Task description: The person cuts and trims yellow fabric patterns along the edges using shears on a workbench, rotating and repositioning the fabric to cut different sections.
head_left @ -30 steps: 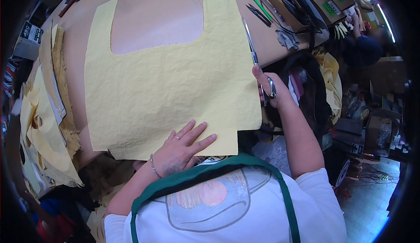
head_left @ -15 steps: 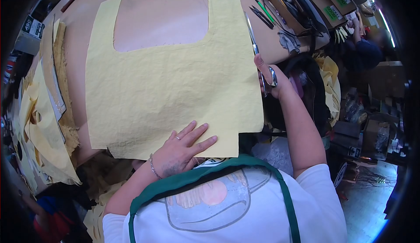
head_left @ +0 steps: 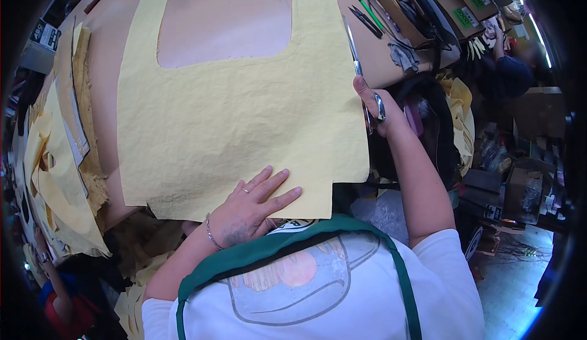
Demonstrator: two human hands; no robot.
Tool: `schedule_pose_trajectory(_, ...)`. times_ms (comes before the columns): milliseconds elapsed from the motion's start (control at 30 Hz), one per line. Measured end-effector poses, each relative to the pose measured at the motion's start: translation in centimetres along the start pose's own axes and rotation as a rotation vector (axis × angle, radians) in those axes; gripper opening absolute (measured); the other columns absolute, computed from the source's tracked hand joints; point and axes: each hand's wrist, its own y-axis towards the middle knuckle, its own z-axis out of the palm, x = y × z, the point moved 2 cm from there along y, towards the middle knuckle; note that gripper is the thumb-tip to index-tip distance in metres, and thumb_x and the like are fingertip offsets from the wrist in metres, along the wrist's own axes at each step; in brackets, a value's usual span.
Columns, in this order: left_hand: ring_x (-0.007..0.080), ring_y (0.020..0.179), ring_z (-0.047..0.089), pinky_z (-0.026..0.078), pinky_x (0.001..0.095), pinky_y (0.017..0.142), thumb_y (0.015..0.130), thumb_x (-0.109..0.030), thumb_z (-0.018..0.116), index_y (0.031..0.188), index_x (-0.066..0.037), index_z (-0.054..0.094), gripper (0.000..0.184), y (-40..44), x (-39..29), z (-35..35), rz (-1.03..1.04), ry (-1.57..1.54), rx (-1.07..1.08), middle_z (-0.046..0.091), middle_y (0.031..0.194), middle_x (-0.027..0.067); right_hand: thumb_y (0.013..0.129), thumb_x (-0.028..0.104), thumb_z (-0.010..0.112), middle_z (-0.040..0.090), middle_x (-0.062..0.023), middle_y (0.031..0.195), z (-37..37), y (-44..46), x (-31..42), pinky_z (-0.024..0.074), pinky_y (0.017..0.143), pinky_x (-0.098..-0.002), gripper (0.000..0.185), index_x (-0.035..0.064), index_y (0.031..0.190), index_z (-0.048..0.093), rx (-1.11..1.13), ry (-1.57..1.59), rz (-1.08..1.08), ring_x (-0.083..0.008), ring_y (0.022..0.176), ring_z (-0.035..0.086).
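A pale yellow fabric piece (head_left: 238,120) with a deep squared notch at its far edge lies over the tan table (head_left: 226,22). Its near edge reaches my body. My left hand (head_left: 254,204) rests on that edge with fingers spread flat; the thumb is mostly hidden. Beside the fabric's right edge, my right hand (head_left: 380,109) grips a pair of metal scissors (head_left: 355,59). Their blades point away from me along that edge, and I cannot tell whether they touch it. The fingers below the handles are partly hidden.
Layered yellow fabric (head_left: 52,162) drapes over the table's left side. At the far right are black snips (head_left: 367,23), a green pen (head_left: 369,10), a grey rag (head_left: 403,56) and a tool box (head_left: 397,13). Co-workers' arms show at lower left (head_left: 58,285) and upper right (head_left: 500,40).
The fabric and my left hand have shifted very slightly to the left. My right hand keeps the scissors in nearly the same place. At lower left a co-worker's arm has come further into view.
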Motion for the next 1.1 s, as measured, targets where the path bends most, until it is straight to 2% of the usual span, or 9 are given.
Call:
schedule_pose_trajectory(167, 0.0374, 0.126, 0.021, 0.026, 0.0575, 0.094, 0.078, -0.022, 0.047, 0.129, -0.023, 0.034, 0.053, 0.0, -0.3, -0.4, -0.035, -0.057, 0.030, 0.022, 0.138, 0.0118, 0.061, 0.075, 0.049, 0.040, -0.0037, 0.043, 0.3, -0.1, -0.2, 0.0353, 0.034, -0.0263, 0.070, 0.0056, 0.050, 0.043, -0.024, 0.030, -0.012, -0.0122, 0.035, 0.044)
schedule_pose_trajectory(367, 0.0372, 0.126, 0.020, 0.026, 0.0572, 0.093, 0.084, -0.035, 0.042, 0.129, -0.024, 0.034, 0.047, 0.0, 0.0, -0.1, -0.028, -0.054, 0.036, 0.022, 0.138, 0.0121, 0.062, 0.073, 0.050, 0.039, -0.0033, 0.042, 0.3, 0.0, -0.4, 0.0349, 0.033, -0.0259, 0.069, 0.0053, 0.051, 0.044, -0.033, 0.025, -0.025, -0.0123, 0.034, 0.044)
schedule_pose_trajectory(433, 0.0372, 0.125, 0.022, 0.030, 0.0575, 0.089, 0.081, -0.028, 0.049, 0.131, -0.025, 0.031, 0.053, 0.0, 0.0, -0.1, -0.013, -0.030, 0.023, 0.021, 0.138, 0.0113, 0.062, 0.074, 0.049, 0.040, -0.0033, 0.043, 0.2, 0.1, -0.6, 0.0351, 0.034, -0.0256, 0.070, 0.0053, 0.052, 0.044, -0.033, 0.026, -0.029, -0.0124, 0.035, 0.044)
schedule_pose_trajectory(533, 0.0371, 0.125, 0.023, 0.033, 0.0567, 0.086, 0.079, -0.026, 0.052, 0.131, -0.026, 0.029, 0.057, -0.1, 0.2, 0.1, 0.005, -0.012, 0.013, 0.021, 0.138, 0.0110, 0.064, 0.072, 0.049, 0.049, -0.0026, 0.053, -0.4, 0.0, -0.2, 0.0338, 0.039, -0.0223, 0.069, 0.0030, 0.064, 0.053, 0.039, 0.010, 0.044, -0.0097, 0.043, 0.046)
schedule_pose_trajectory(633, 0.0369, 0.125, 0.023, 0.034, 0.0550, 0.085, 0.079, -0.027, 0.052, 0.131, -0.026, 0.028, 0.057, -0.2, 0.1, 0.1, 0.013, 0.003, 0.021, 0.021, 0.138, 0.0110, 0.063, 0.074, 0.048, 0.056, -0.0082, 0.068, -0.8, 1.9, -0.7, 0.0417, 0.047, -0.0247, 0.080, -0.0022, 0.086, 0.056, 0.088, 0.057, 0.109, -0.0145, 0.056, 0.055)
schedule_pose_trajectory(733, 0.0368, 0.124, 0.024, 0.035, 0.0539, 0.085, 0.080, -0.028, 0.052, 0.131, -0.026, 0.028, 0.057, -0.2, 0.0, -0.1, 0.017, 0.009, 0.031, 0.022, 0.138, 0.0109, 0.062, 0.073, 0.049, 0.058, -0.0135, 0.088, -0.6, 3.3, -0.6, 0.0476, 0.061, -0.0295, 0.091, -0.0038, 0.110, 0.047, 0.082, 0.140, 0.126, -0.0195, 0.076, 0.059)
schedule_pose_trajectory(800, 0.0367, 0.124, 0.024, 0.035, 0.0536, 0.085, 0.080, -0.028, 0.052, 0.131, -0.026, 0.028, 0.057, -0.3, 0.0, -0.1, 0.019, 0.004, 0.031, 0.022, 0.138, 0.0109, 0.057, 0.080, 0.045, 0.046, -0.0064, 0.063, 0.0, 3.4, 0.1, 0.0397, 0.049, -0.0269, 0.079, 0.0033, 0.076, 0.046, 0.006, 0.143, 0.072, -0.0147, 0.056, 0.049)
schedule_pose_trajectory(867, 0.0368, 0.124, 0.024, 0.034, 0.0534, 0.086, 0.080, -0.028, 0.052, 0.131, -0.026, 0.029, 0.056, -0.3, 0.0, -0.1, 0.024, -0.005, 0.027, 0.022, 0.138, 0.0111, 0.054, 0.083, 0.044, 0.039, -0.0026, 0.050, 0.0, 3.6, 0.1, 0.0352, 0.042, -0.0256, 0.076, 0.0071, 0.058, 0.046, -0.025, 0.130, 0.037, -0.0122, 0.045, 0.043)
schedule_pose_trajectory(1100, 0.0370, 0.124, 0.024, 0.035, 0.0532, 0.085, 0.081, -0.027, 0.051, 0.131, -0.026, 0.029, 0.055, -0.4, 0.1, 0.0, 0.034, 0.001, 0.026, 0.022, 0.138, 0.0112, 0.054, 0.083, 0.045, 0.038, -0.0021, 0.048, -0.3, 3.2, -0.3, 0.0330, 0.039, -0.0264, 0.074, 0.0081, 0.056, 0.044, -0.074, 0.051, -0.070, -0.0117, 0.043, 0.041)
